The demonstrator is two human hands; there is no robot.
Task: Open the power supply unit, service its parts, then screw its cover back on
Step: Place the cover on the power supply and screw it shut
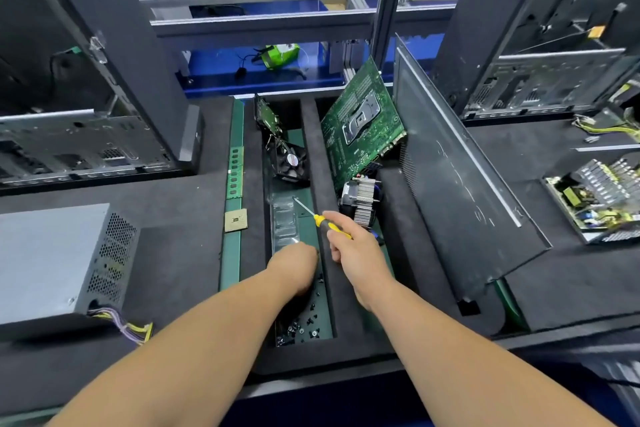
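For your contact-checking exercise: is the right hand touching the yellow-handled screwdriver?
Touching. The head view shows the right hand with fingers curled round the yellow-handled screwdriver, its shaft pointing away over the tray.

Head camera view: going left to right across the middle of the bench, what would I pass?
Grey power supply box → memory stick → small square chip → black fan → yellow-handled screwdriver → finned metal cooler → leaning dark side panel → opened power supply.

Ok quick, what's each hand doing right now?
Left hand: reaching down into the tray of screws, fingers hidden, so cannot tell.
Right hand: closed around the yellow screwdriver.
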